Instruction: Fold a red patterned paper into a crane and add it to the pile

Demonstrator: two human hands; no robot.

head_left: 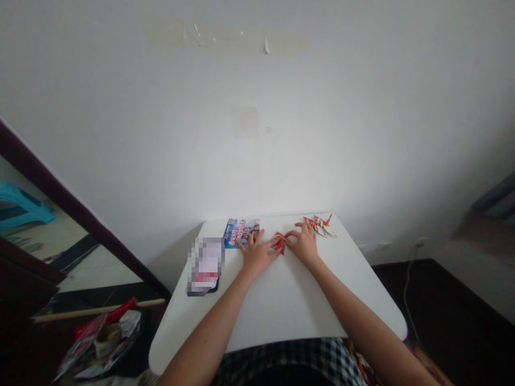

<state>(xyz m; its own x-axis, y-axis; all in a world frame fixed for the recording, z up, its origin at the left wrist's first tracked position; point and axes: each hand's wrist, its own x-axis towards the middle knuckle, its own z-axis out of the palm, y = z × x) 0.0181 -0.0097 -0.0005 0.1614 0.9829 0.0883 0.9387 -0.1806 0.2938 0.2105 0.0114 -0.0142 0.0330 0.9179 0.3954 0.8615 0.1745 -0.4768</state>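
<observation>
"On the white table (pixel 277 316), toward the side by the wall (pixel 322 155), where exactly is the red paper (pixel 280 247)?"

"Between the two hands, a little right of the middle. It's small and folded, with pointed corners."

"What is the left hand (pixel 256 254) doing with it?"

"Thumb and forefinger grasp the paper's left side. The other fingers are spread, reaching over the right part of a blue flyer (pixel 234 236) printed with white lettering."

"And the right hand (pixel 306 247)?"

"Its thumb and forefinger pinch the paper's right edge. The remaining fingers are bent and raised toward the far side, near some folded paper pieces (pixel 322 224), red and white with sharp tips. I can't tell whether they touch those."

"Where do those pieces lie?"

"At the far right corner of the table, just beyond the right hand."

"What's over on the left?"

"A phone (pixel 207 262), near the table's left edge and just beside the flyer. Its screen is blurred, so I can't read it."

"Anything down on the floor?"

"Left of the table, a roll of tape (pixel 107 343) among crumpled plastic, with a pale stick (pixel 149 303) lying behind it. On the right, a thin cable (pixel 406 287) hangs by the wall."
</observation>
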